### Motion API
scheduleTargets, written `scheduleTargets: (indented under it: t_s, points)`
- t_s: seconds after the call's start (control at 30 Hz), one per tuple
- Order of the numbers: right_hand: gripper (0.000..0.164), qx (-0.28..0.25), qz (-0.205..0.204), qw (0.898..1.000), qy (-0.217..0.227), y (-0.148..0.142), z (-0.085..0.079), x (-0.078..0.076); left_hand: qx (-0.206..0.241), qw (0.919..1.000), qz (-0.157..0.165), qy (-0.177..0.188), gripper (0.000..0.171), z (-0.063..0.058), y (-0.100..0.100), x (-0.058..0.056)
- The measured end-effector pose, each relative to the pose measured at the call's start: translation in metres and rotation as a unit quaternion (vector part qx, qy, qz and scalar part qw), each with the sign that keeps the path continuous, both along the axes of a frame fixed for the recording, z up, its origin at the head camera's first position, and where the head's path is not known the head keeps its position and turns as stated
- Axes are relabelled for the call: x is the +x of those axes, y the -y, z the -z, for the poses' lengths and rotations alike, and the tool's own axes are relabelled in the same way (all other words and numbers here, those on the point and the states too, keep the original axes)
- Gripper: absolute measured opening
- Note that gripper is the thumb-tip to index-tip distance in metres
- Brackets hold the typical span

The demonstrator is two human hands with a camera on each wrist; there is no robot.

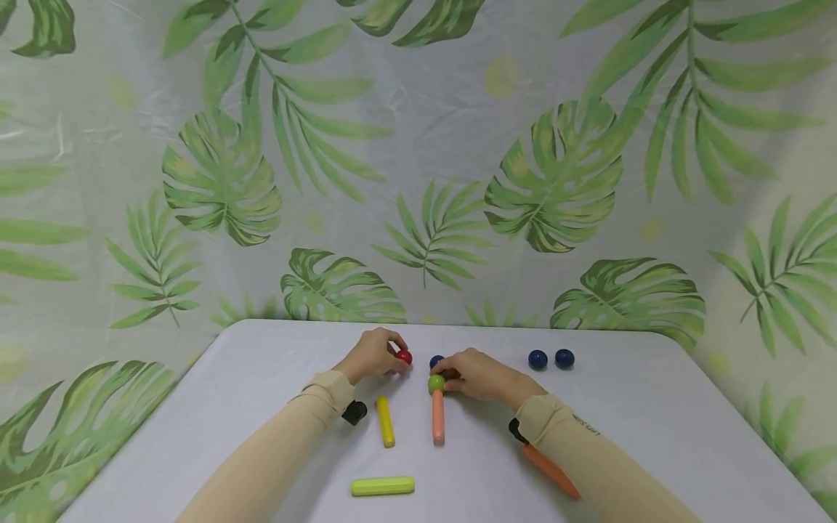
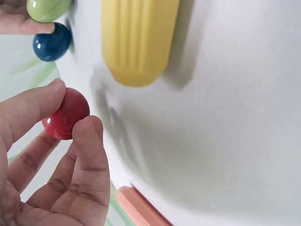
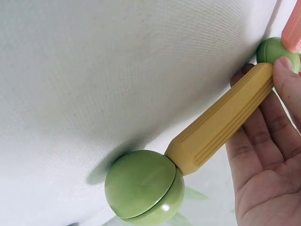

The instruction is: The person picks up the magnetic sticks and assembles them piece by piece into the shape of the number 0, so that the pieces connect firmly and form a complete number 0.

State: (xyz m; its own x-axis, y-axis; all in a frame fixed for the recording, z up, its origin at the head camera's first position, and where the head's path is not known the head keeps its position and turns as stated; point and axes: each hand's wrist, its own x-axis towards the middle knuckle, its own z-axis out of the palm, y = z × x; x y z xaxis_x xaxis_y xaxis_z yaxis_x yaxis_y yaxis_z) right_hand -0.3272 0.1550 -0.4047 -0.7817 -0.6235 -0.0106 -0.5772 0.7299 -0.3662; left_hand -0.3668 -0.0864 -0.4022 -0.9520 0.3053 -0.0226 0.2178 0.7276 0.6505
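The left hand [image 1: 374, 354] pinches a red ball [image 1: 405, 357], left of the green ball [image 1: 435, 385] that the right hand [image 1: 482, 375] pinches at the far end of a salmon stick [image 1: 438, 420], seemingly to steady both.

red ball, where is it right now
In the head view, the red ball is pinched in the left hand, near the far edge of the white table, just left of a blue ball.
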Motion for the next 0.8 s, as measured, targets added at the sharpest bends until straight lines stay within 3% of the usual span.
scheduleTargets:
  t_s: [0.3, 0.6, 0.8]
  points:
    - [0.03, -0.005, 0.0, 1.0, 0.005, 0.001, -0.001, 0.0, 0.021, 0.9991, 0.025, 0.027, 0.03, -0.003, 0.005, 0.015]
    - [0.031, -0.012, 0.012, 1.0, 0.026, 0.001, 0.0, -0.004, 0.024, 0.9986, 0.044, 0.02, 0.032, -0.003, 0.01, 0.031]
    - [0.03, -0.015, 0.003, 1.0, 0.018, 0.002, -0.002, -0.005, 0.026, 0.9965, 0.08, 0.0, 0.031, -0.004, 0.01, 0.045]
